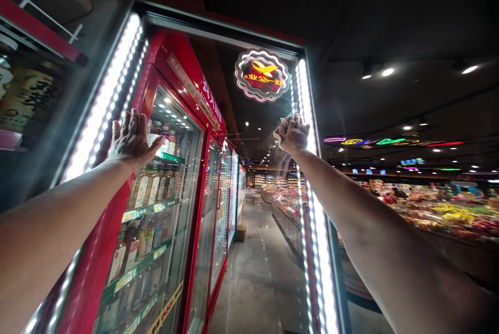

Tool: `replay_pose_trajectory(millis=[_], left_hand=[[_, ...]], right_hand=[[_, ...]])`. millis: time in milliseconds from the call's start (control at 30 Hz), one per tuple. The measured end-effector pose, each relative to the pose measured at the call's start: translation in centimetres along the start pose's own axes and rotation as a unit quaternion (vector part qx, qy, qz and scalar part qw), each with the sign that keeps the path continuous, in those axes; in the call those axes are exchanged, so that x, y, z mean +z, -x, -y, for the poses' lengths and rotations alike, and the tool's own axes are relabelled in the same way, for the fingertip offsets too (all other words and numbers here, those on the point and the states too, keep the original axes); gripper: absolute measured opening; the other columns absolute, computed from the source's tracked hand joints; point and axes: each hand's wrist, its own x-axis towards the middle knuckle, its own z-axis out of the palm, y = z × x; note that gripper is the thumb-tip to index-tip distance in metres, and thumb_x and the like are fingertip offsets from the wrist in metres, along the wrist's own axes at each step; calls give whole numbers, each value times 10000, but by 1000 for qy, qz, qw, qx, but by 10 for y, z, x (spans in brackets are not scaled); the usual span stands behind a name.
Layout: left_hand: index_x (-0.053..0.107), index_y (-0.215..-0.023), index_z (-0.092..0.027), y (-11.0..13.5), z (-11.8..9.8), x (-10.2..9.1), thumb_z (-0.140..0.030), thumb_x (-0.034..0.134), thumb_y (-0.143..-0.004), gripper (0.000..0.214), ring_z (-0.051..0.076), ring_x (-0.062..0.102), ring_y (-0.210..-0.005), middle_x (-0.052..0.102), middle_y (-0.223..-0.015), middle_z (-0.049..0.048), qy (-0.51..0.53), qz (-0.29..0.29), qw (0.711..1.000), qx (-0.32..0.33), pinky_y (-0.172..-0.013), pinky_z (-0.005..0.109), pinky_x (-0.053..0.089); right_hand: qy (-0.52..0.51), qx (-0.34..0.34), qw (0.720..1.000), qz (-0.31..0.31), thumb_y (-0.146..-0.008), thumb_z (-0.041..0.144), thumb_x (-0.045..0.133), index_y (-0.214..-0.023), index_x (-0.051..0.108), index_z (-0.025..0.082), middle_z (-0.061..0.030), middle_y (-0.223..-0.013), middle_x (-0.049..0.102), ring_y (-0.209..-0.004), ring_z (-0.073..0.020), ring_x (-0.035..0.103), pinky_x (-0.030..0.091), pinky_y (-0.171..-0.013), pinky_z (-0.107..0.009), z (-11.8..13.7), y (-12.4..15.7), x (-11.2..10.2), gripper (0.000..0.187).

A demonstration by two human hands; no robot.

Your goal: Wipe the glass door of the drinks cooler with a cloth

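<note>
In front of me stands an open glass fridge door [268, 167] with bright LED strips along both sides. My left hand [134, 136] lies flat near the door's left strip, fingers spread, with nothing in it. On the right, my right hand [295, 133] presses a crumpled pale cloth [277, 133] against the glass, close to the right LED strip. A round illuminated logo sign [262, 75] shows above the right hand, its lettering mirrored. Part of the cloth is hidden under the palm and fingers.
Through the glass a red drinks fridge [156, 84] holds rows of bottles. Shelves with jars or bottles [29, 94] are at the far left. A shiny floor aisle [253, 261] runs ahead beside a long display counter [288, 214]. Colourful produce-like displays [460, 209] lie right.
</note>
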Motion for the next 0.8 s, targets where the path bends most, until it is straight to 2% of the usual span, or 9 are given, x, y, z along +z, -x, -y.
replay_pose_trajectory(millis=[67, 133, 233, 333, 400, 433, 567, 667, 800], left_hand=[[216, -1582, -25, -1, 2, 2, -643, 238, -947, 887, 300, 38, -1571, 188, -1680, 150, 9, -4, 1000, 3, -1272, 527, 9], [233, -1583, -39, -2, 3, 3, -657, 249, -937, 894, 304, 55, -1570, 311, -1638, 139, 19, 0, 1000, 5, -1272, 538, 1], [235, -1595, -71, -4, 2, 2, -698, 239, -915, 925, 290, 35, -1575, 403, -1591, 104, 29, 13, 999, -3, -1285, 511, -18], [198, -1613, -86, -3, 0, -1, -722, 205, -901, 954, 279, -9, -1580, 353, -1619, 110, 30, 24, 999, -13, -1290, 500, -27], [152, -1624, -87, -2, -2, -3, -738, 177, -892, 980, 278, -36, -1580, 290, -1648, 118, 31, 28, 999, -18, -1289, 507, -34], [127, -1628, -87, -2, -2, -4, -745, 164, -888, 991, 277, -47, -1580, 258, -1661, 116, 32, 29, 999, -20, -1288, 508, -36], [75, -1637, -115, -1, -1, -3, -748, 164, -889, 984, 271, -50, -1579, 222, -1676, 93, 34, 23, 999, -14, -1287, 511, -40], [64, -1640, -134, -1, -1, -2, -730, 198, -893, 965, 284, -19, -1580, 251, -1668, 91, 38, 22, 999, -12, -1284, 531, -28], [79, -1642, -155, -1, -3, -5, -702, 210, -902, 930, 291, 48, -1578, 203, -1683, 87, 42, 29, 999, -15, -1284, 529, -14]], right_hand=[[-14, -4, 1000, -9, -996, 445, 339, -1557, 320, 151, -193, -1604, 391, -1525, -366, 274, 171, -1213, -708, 23, -3, 1, 633], [-49, -76, 996, 2, -977, 441, 399, -1536, 381, 173, -134, -1606, 412, -1532, -317, 280, 155, -1261, -620, 39, 1, -1, 620], [-81, -140, 986, 33, -962, 418, 436, -1518, 422, 194, -95, -1620, 402, -1526, -271, 308, 145, -1287, -541, 35, 5, -6, 600], [-79, 21, 997, 14, -954, 413, 442, -1489, 432, 117, -177, -1618, 380, -1523, -314, 298, 164, -1258, -598, 19, -7, -4, 611], [-76, 136, 988, -5, -947, 392, 444, -1454, 452, 80, -218, -1597, 394, -1512, -352, 302, 181, -1228, -657, 21, -20, -1, 595], [-73, 151, 986, -11, -948, 387, 443, -1439, 467, 86, -214, -1588, 409, -1507, -359, 307, 179, -1222, -675, 29, -25, 0, 577], [-74, -27, 997, 0, -983, 409, 398, -1456, 472, 178, -118, -1603, 421, -1530, -288, 281, 138, -1274, -597, 72, -27, -2, 531], [-85, -137, 986, 32, -997, 402, 387, -1497, 441, 185, -88, -1621, 402, -1528, -237, 295, 154, -1291, -508, 76, -20, -5, 548], [-49, -41, 998, -6, -988, 399, 403, -1463, 463, 98, -209, -1570, 433, -1495, -325, 327, 144, -1248, -623, 55, -32, -2, 565]])
